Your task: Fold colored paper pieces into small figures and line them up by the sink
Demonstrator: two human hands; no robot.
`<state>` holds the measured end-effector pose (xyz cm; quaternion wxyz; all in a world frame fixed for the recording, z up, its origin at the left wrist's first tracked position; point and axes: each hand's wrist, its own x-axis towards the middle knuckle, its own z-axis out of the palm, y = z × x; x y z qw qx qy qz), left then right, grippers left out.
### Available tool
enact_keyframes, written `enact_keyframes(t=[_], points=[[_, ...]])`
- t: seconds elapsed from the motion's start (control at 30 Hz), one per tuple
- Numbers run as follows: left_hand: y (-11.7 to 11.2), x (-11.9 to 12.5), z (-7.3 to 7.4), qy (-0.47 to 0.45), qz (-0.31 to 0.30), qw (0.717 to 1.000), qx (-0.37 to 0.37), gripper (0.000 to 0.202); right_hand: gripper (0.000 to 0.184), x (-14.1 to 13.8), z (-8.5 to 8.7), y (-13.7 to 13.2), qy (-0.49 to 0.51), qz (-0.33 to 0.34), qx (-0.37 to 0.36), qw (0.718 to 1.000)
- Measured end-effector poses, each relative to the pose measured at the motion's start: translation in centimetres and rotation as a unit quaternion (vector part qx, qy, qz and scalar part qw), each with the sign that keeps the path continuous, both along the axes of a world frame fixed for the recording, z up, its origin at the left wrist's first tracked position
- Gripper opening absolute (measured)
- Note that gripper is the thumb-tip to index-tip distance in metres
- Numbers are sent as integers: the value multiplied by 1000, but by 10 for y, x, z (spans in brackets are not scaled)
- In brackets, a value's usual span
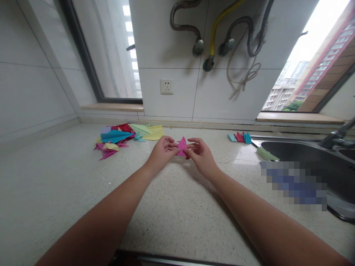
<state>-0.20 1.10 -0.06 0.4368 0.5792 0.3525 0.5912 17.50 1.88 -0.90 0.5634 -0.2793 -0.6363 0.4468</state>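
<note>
Both my hands meet over the middle of the speckled countertop (172,207). Between them is a small pink folded paper triangle (182,145), point up. My left hand (162,152) pinches its left edge with curled fingers. My right hand (200,154) pinches its right edge the same way. The paper sits just above the counter surface, partly hidden by my fingertips.
A heap of coloured folded papers (122,138) lies at the back left. Three small folded pieces (240,137) sit near the sink (310,155), with a green sheet (266,154) on its rim. A tap (337,138) stands far right. Hoses (216,33) hang on the tiled wall.
</note>
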Motion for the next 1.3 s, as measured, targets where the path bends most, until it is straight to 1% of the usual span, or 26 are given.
enact_keyframes(t=[0.1, 0.17, 0.23, 0.33, 0.43, 0.53, 0.67, 0.73, 0.8, 0.87, 0.93, 1.03, 1.13, 1.23, 1.3], points=[[-1, 1, -2, -12, -35, 998, -55, 41, 42, 1, -1, 2, -9, -9, 6, 1000], [-2, 1, -2, 3, -61, 994, -85, 38, 41, 3, -3, 3, -14, -15, 10, 1000], [-2, 1, -2, 29, -66, 993, -94, 33, 41, 4, -5, 6, -17, -21, 5, 1000], [-2, 1, -2, 41, -46, 994, -88, 29, 41, 6, -7, 9, -24, -33, -23, 999], [-2, 1, 0, 36, -28, 997, -69, 29, 36, 6, -7, 10, -61, -22, -57, 996], [-4, 1, 2, 43, -32, 998, -46, 30, 30, 6, -6, 8, -91, -6, -70, 993], [-6, 2, 1, 39, -36, 998, -28, 38, 28, 5, -5, 6, -86, 6, -72, 994], [-5, 2, 0, 37, -24, 999, -22, 42, 27, 5, -5, 6, -89, 7, -67, 994], [-3, 1, -1, 37, -1, 999, -17, 42, 25, 6, -5, 5, -102, 6, -55, 993], [-1, 0, -2, 37, 25, 999, -17, 37, 25, 6, -4, 4, -125, 3, -40, 991], [1, -1, -1, 33, 40, 998, -27, 31, 26, 5, -4, 4, -144, -2, -32, 989], [1, -1, 1, 30, 43, 998, -45, 25, 28, 5, -4, 3, -158, -11, -27, 987], [2, -1, 1, 29, 54, 997, -41, 24, 28, 5, -5, 3, -176, -26, -14, 984], [1, -1, 1, 17, 54, 997, -44, 27, 26, 6, -5, 4, -186, -35, -1, 982], [1, -1, 2, 1, 42, 997, -66, 30, 24, 7, -5, 5, -190, -41, 12, 981]])
